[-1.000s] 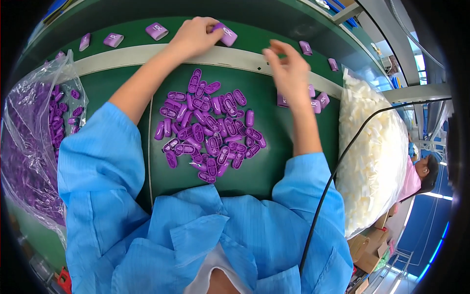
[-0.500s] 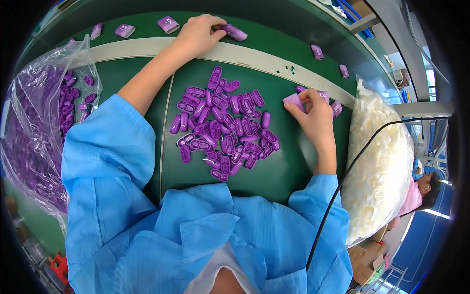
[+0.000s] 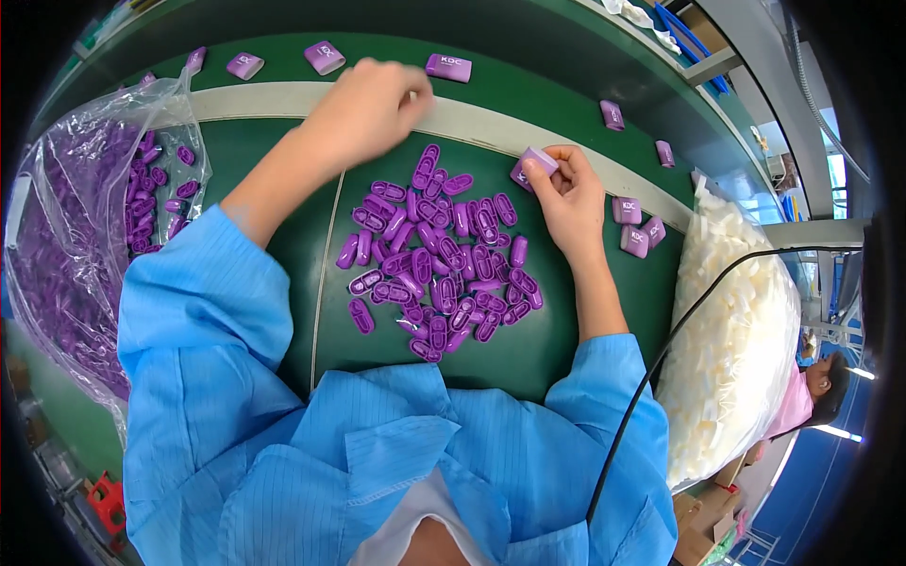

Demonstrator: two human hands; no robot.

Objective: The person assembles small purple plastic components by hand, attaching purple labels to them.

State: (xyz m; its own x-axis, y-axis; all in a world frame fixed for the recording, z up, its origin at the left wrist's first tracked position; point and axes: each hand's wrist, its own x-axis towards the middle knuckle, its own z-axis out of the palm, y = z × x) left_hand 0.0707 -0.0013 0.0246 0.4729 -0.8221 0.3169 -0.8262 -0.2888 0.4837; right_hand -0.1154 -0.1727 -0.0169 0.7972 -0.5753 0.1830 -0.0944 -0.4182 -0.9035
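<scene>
Between the thumb and fingers of my right hand (image 3: 574,200) is a light purple plastic casing (image 3: 532,166), held above the green work surface near the grey strip. My left hand (image 3: 370,111) hovers over that strip, blurred by motion. Its curled fingers and thumb look apart, and no object shows in them. Just beyond it a flat purple casing (image 3: 448,67) lies on the green band behind the strip. A loose pile of small, dark purple oval parts (image 3: 436,255), many with their hollow side up, is spread between my forearms.
Three purple casings (image 3: 634,241) lie right of my right hand. Several more, including one purple casing (image 3: 325,58), are spaced along the far band. A clear bag of purple parts (image 3: 71,245) stands left, a bag of cream pieces (image 3: 731,340) right. A black cable (image 3: 651,377) crosses my right sleeve.
My left hand has let go of the purple casing on the far band and drawn back toward me. My right hand has moved left and away from me, carrying its casing.
</scene>
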